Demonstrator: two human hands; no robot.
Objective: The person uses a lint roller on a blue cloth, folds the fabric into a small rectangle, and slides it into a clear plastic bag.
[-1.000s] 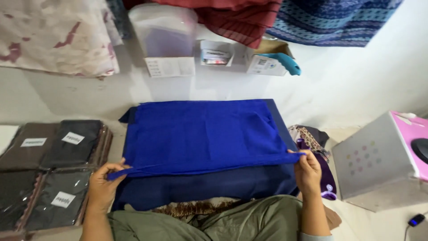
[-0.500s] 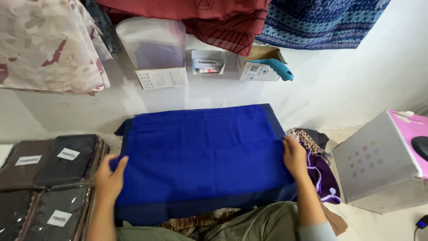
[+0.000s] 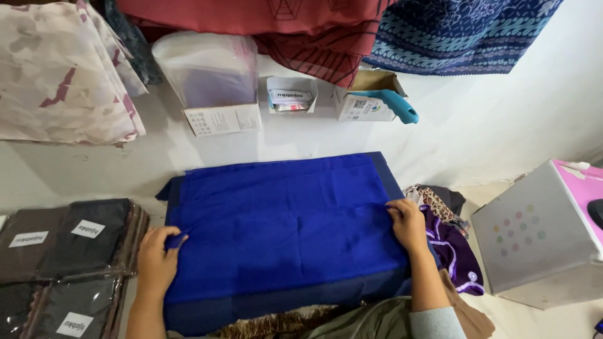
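The folded blue cloth (image 3: 282, 232) is pinched at its left edge by the left hand (image 3: 157, 260) — the right hand (image 3: 408, 223) is laid flat, fingers spread, on its right edge.

A bare strip of floor (image 3: 157, 157) lay open beyond the blue cloth (image 3: 282, 232). Packaged dark garments (image 3: 63, 251) blocked the left side. A grey box (image 3: 540, 238) and crumpled fabric (image 3: 449, 238) crowded the right.

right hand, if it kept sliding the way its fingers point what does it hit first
The right hand lies flat on the blue cloth, fingers pointing left and slightly away. It would likely cross only more blue cloth; nothing else lies on it. Further along that line, probably the clear plastic box.
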